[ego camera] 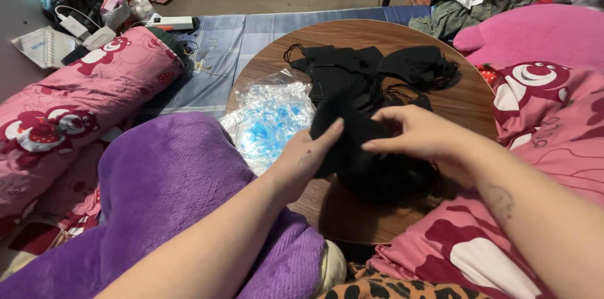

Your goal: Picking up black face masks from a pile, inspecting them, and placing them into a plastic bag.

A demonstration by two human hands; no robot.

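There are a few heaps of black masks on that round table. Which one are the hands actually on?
The nearest heap, at the table's front edge: both the left hand and right hand grip it. The flat stack and the rounded bunch behind lie untouched.

Left hand point(306, 159) fingers hidden behind black mask point(352, 142); near table point(340, 208) edge covered by purple blanket point(170, 192) (forearms cut off at frame bottom).

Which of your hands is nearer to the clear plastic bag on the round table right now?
Left. The left hand sits just right of the clear plastic bag, gripping the black face masks; the right hand is farther right, across the masks.
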